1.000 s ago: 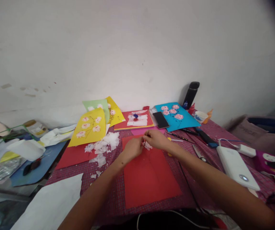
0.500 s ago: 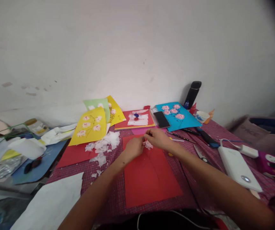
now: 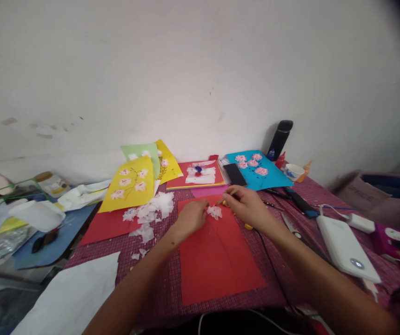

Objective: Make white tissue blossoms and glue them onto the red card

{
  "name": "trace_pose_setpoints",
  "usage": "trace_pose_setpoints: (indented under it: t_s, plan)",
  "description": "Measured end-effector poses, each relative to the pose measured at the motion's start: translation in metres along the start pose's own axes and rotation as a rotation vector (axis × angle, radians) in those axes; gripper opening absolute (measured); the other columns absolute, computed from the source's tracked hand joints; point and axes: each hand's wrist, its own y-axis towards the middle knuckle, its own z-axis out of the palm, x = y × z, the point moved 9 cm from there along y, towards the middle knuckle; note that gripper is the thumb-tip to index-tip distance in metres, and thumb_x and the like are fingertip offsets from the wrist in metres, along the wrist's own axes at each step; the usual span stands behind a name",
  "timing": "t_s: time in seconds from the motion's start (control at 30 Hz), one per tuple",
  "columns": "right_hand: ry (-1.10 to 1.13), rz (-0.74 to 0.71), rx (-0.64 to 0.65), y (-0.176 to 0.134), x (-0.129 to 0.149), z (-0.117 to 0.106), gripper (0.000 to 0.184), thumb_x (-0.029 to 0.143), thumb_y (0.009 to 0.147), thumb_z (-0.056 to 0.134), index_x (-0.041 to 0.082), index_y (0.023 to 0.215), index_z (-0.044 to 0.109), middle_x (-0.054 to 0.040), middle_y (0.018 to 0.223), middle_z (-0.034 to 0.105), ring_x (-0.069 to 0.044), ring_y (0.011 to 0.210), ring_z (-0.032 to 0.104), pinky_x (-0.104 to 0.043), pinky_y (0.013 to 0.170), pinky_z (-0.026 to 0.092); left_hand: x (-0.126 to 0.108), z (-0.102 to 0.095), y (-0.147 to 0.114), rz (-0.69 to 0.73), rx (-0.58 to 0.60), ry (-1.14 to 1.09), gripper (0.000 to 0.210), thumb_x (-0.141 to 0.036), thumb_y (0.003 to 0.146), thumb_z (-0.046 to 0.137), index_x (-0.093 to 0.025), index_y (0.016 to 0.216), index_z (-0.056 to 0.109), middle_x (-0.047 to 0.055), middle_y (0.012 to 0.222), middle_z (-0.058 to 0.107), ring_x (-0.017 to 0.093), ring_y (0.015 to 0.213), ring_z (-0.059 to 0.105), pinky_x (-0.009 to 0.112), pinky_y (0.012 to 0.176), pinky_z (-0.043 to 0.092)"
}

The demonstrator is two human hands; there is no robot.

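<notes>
A white tissue-paper flower (image 3: 215,212) sits near the top of a red sheet (image 3: 217,260), above a faint branch line. My left hand (image 3: 193,216) is beside it on the left, fingers pinched together at the flower's edge; what they hold, if anything, is too small to see. My right hand (image 3: 245,203) is closed just right of the flower. A thin stick-like piece and a small yellow part (image 3: 225,203) show at its fingertips, their kind unclear. Below this hand another yellow piece (image 3: 248,226) shows, near a black cord (image 3: 268,256).
Torn white tissue (image 3: 151,209) lies to the left, near yellow flower pictures (image 3: 128,184). Behind are a phone (image 3: 235,174) and a blue flower picture (image 3: 259,170). Rightward are scissors (image 3: 290,225), a power bank (image 3: 348,249), a paper cup (image 3: 294,171) and a black bottle (image 3: 280,139).
My hands were together over the flower and have parted. The right hand has shifted right, with a stick-like piece now at its fingertips; the flower shows more fully between the hands.
</notes>
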Motion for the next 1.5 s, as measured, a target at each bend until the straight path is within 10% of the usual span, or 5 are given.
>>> trace_pose_setpoints:
  t_s: [0.4, 1.5]
  plan:
    - [0.087, -0.135, -0.126, -0.134, -0.018, 0.028, 0.022, 0.020, 0.099, 0.052, 0.024, 0.115, 0.066, -0.0058, 0.099, 0.076, -0.019, 0.085, 0.074, -0.028, 0.073, 0.060, 0.007, -0.003, -0.009, 0.026, -0.050, 0.117, 0.018, -0.017, 0.089, 0.050, -0.017, 0.101, 0.064, 0.009, 0.099, 0.070, 0.024, 0.096, 0.064, 0.034, 0.087, 0.048]
    - [0.073, -0.189, -0.101, -0.138, -0.017, 0.037, 0.025, 0.016, 0.098, 0.050, 0.023, 0.115, 0.066, -0.0061, 0.098, 0.075, -0.019, 0.086, 0.073, -0.028, 0.076, 0.060, -0.001, 0.018, 0.013, 0.033, 0.041, 0.212, 0.022, -0.026, 0.094, 0.052, -0.018, 0.085, 0.070, 0.010, 0.087, 0.069, 0.025, 0.090, 0.063, 0.037, 0.086, 0.047]
